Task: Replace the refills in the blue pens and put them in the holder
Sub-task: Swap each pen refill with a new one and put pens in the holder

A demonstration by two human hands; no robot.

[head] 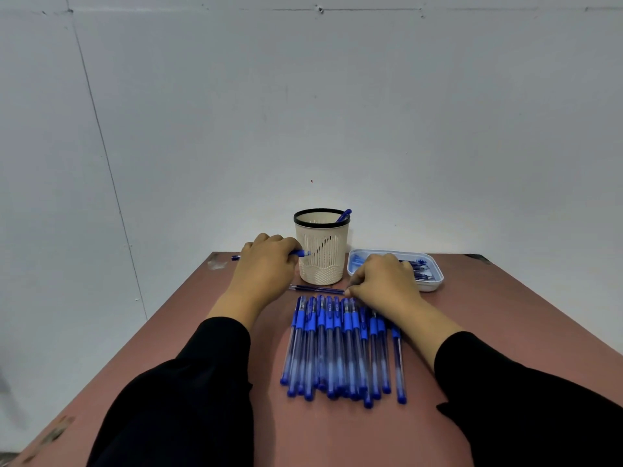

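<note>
on the reddish table (pixel 488 318): left hand (pixel 266 264) gripping a blue pen (pixel 301 253) beside the cream holder (pixel 322 251); right hand (pixel 384 281) pinching a thin refill (pixel 315 289); row of blue pens (pixel 340 345) lying near; refill tray (pixel 435 281) sitting right of holder.

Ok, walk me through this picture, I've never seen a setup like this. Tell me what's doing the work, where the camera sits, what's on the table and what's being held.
No machine here: a person's two bare hands in black sleeves. The camera is worn on the head, looking forward and down. On the reddish-brown table lies a row of blue capped pens, behind them a cream plastic holder with a black rim with one blue pen inside, and a shallow pale tray of refills. The left hand grips a blue pen body. The right hand pinches the end of a thin loose refill lying on the table.
</note>
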